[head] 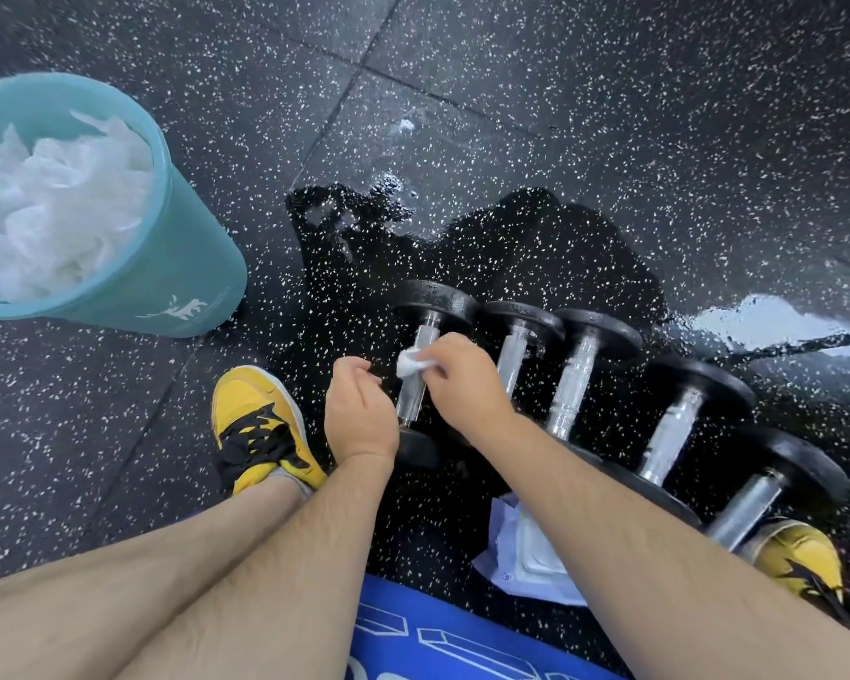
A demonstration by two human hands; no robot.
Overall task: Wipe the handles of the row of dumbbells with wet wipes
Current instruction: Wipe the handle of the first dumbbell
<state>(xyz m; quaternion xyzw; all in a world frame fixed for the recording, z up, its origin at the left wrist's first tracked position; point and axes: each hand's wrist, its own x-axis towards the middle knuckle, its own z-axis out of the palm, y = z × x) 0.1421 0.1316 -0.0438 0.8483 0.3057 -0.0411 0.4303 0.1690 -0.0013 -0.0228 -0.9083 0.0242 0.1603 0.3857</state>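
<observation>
Pack of wet wipes (526,557) lies nearest you, on the floor under your right forearm. Just ahead, your left hand (361,409) hangs with its fingers loosely curled and nothing visible in them, close beside the near end of the bar you are working on.

Your right hand (462,380) pinches a bunched wet wipe (411,364) between thumb and fingertips and presses it against the knurled handle (406,400) of the leftmost dumbbell (435,299). That puts you, I judge, mid-wipe on the end dumbbell of the row. The other four dumbbells (572,385) lie side by side to the right of that hand, their bars bare.

Your next move probably calls for drawing the wipe along the full length of the bar and round it. The underside is hidden, so you may need your left hand to steady or roll the round heads. After that, shift to the neighbouring bar, just right of your right hand.

Well off beyond your left hand stands a teal bucket (182,267) full of crumpled white wipes (55,203), a likely place for the spent one. Past the row, the speckled floor shows a wet patch (756,321).
</observation>
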